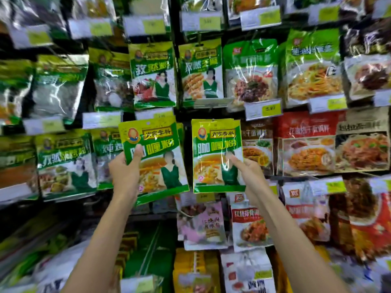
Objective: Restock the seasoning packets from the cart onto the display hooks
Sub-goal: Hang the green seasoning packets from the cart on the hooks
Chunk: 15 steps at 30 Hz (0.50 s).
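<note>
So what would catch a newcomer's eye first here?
Two bare arms reach up from below: the left grip holds a tilted green-and-yellow packet at centre, and the right grip holds a matching packet just right of it. All round hangs a crowded wall of goods, with green packets above and to the left and red packets at mid-right.

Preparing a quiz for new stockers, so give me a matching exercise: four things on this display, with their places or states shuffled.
Things:
1. left hand
2. right hand
3. pink packet
4. 5.90 price tag

Places or states:
A. hangs below the upright green packet
B. holds the tilted green packet
C. sits under the green noodle packet
D. holds the upright green packet

Pairs: 1-B, 2-D, 3-A, 4-C
</note>
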Motion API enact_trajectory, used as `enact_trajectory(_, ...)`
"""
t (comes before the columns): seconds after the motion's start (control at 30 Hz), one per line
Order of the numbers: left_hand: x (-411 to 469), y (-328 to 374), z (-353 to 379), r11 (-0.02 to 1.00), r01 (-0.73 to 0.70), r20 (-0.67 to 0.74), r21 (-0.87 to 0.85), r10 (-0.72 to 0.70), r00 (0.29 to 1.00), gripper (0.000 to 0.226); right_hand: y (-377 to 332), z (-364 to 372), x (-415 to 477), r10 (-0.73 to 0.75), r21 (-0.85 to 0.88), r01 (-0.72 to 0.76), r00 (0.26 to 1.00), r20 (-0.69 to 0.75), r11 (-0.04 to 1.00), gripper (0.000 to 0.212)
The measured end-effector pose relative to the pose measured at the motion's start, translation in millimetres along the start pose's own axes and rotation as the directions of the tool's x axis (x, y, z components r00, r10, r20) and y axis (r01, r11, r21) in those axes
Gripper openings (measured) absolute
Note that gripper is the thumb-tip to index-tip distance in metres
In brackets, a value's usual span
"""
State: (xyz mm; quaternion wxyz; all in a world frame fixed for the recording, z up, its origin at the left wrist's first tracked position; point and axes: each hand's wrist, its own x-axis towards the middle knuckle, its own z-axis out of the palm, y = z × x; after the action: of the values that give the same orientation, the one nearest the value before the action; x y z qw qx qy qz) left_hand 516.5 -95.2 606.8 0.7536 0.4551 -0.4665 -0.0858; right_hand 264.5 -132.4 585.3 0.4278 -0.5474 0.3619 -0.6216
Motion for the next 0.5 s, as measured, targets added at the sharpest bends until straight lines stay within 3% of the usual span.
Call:
enact_trajectory(0.2, 6, 2, 10, 0.999, -0.025, -0.043, 0.022, 0.026, 0.999, 0.052, -17, 6, 27, 0.003, -0.024, -0.004, 0.997, -0.079, 1.0, 0.051)
enact_trajectory(0.33, 9, -1, 13, 0.999, -0.027, -0.052, 0.038, 0.029, 0.998, 0.05, -21, 9, 34, 0.036, -0.042, -0.041, 0.994, -0.101, 0.998, 0.069)
enact_trajectory(0.5, 9, -2, 15, 0.997, -0.051, -0.064, 0.051, 0.055, 0.996, 0.051, -14, 9, 39, 0.102, -0.049, -0.107, 0.99, -0.101, 0.993, 0.05)
